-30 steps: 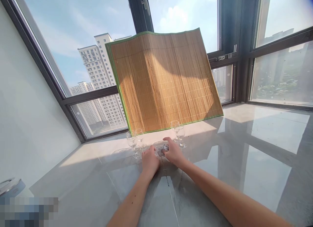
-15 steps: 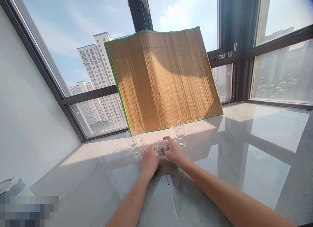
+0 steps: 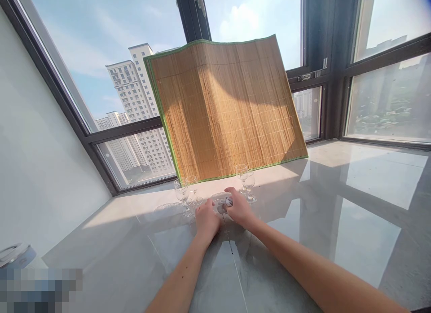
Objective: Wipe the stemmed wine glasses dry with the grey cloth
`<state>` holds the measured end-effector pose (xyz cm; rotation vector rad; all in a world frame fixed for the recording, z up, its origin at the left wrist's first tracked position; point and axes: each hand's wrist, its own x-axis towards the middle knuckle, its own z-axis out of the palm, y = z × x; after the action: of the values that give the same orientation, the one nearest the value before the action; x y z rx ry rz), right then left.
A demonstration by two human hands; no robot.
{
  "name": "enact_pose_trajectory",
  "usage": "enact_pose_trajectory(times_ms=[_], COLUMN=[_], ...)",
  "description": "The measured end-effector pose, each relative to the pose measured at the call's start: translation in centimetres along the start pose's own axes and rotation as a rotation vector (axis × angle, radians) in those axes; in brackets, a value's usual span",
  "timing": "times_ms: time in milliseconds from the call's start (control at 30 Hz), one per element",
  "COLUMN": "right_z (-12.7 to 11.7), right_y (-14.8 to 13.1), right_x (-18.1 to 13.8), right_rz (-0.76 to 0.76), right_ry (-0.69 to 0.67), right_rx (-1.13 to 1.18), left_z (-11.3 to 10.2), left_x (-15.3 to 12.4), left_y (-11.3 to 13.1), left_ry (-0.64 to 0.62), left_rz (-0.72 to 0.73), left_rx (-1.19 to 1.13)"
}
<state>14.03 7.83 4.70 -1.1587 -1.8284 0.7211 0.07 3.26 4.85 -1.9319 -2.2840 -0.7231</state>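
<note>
- Two hands are working on the stone ledge (image 3: pixel 303 223), directly in front of the bamboo mat (image 3: pixel 225 111) and near the middle of its lower edge.
- The left hand (image 3: pixel 206 218) is curling its grip around the near side of a clear glass piece (image 3: pixel 218 198), which is lying low on the ledge in front of the mat.
- The right hand (image 3: pixel 239 208) is pressing its grip together on a grey cloth (image 3: pixel 222 206). The cloth is sitting against the glass piece; how far inside cannot be told.
- A first pair of stemmed glasses (image 3: pixel 183 195) is standing upright in front of the mat's lower left corner, just beside the left hand.
- A second pair of stemmed glasses (image 3: pixel 248 183) is standing upright between the mat's lower edge and the right hand.
- The mat is leaning upright against the window frame (image 3: pixel 193 16), its green-edged base resting on the ledge.
</note>
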Motion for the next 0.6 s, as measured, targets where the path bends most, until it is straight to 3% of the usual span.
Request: enact_pose_trajectory(times_ms=[600], right_z=[0.2], right_y=[0.38], right_x=[-0.01], right_rz=[-0.012], right_ry=[-0.002], right_rx=[0.025], left_z=[0.11], left_x=[-0.02], left_y=[0.03], left_ry=[0.0], left_rz=[-0.007], left_rx=[-0.021])
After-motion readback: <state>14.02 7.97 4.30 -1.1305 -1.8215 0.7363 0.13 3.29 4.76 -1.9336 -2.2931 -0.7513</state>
